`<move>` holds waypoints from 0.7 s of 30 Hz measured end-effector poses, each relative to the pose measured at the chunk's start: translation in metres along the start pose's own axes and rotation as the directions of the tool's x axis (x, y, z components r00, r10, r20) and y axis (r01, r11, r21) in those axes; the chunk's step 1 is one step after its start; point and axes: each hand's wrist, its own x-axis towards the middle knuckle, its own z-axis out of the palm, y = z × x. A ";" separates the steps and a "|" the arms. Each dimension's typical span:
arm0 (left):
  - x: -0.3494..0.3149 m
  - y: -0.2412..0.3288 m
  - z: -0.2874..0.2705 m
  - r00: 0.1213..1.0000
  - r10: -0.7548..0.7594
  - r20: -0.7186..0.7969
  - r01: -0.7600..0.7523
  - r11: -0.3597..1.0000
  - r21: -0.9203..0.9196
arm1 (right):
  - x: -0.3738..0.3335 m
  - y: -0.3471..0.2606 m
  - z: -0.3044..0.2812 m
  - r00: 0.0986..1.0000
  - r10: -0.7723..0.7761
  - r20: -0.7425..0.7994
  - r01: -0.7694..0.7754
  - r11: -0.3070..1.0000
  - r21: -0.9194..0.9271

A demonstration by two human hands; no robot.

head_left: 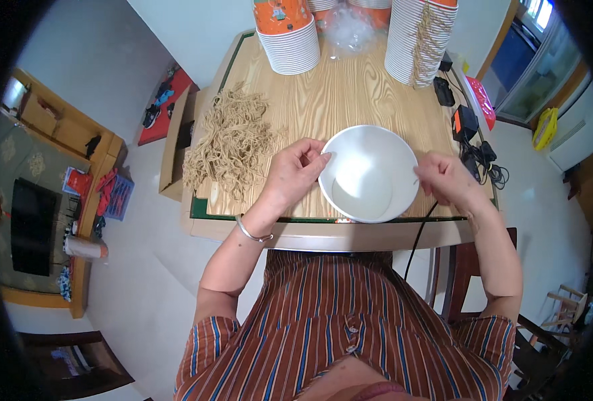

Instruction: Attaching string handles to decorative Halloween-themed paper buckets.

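Observation:
A white paper bucket (pixel 366 190), its open mouth facing up toward me, is tilted over the table's near edge. My left hand (pixel 295 172) is closed on its left rim, thumb and fingertips pinching the wall. At the opposite side, my right hand (pixel 449 179) has curled fingers pressed together, the tips against the rim. Whatever those fingers may hold is too small or hidden. Left of the bucket lies a loose heap of tan twine (pixel 233 140), cut in many lengths.
Nested buckets (pixel 293 50) stand at the back left; a taller stack (pixel 416 43) with twine loops down its side is back right. Between them sits a clear plastic bag (pixel 348 30). Black adapters and cables (pixel 473 147) lie along the right edge. A cardboard box (pixel 176 150) is beyond the left edge.

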 end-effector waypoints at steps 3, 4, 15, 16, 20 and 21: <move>0.002 0.003 0.003 1.000 -0.015 -0.023 0.015 1.000 -0.003 | -0.007 -0.002 0.003 0.996 0.056 0.067 -0.055 0.998 -0.009; 0.002 0.004 0.004 0.999 -0.016 -0.038 0.017 1.000 0.014 | -0.007 -0.003 0.003 0.995 0.060 0.082 -0.063 0.997 0.035; 0.030 0.031 0.010 0.952 0.257 -0.167 -0.233 0.961 0.151 | -0.009 -0.014 -0.002 0.733 -0.632 -0.250 0.490 0.746 -0.451; 0.036 0.034 0.011 0.933 0.316 -0.175 -0.288 0.943 0.167 | -0.006 -0.016 -0.004 0.722 -0.644 -0.254 0.496 0.737 -0.459; 0.069 0.055 0.019 0.886 0.419 -0.197 -0.390 0.905 0.170 | -0.001 -0.030 -0.017 0.648 -0.690 -0.321 0.546 0.715 -0.436; 0.077 0.060 0.021 0.861 0.466 -0.204 -0.431 0.881 0.195 | 0.000 -0.033 -0.021 0.632 -0.698 -0.339 0.548 0.710 -0.441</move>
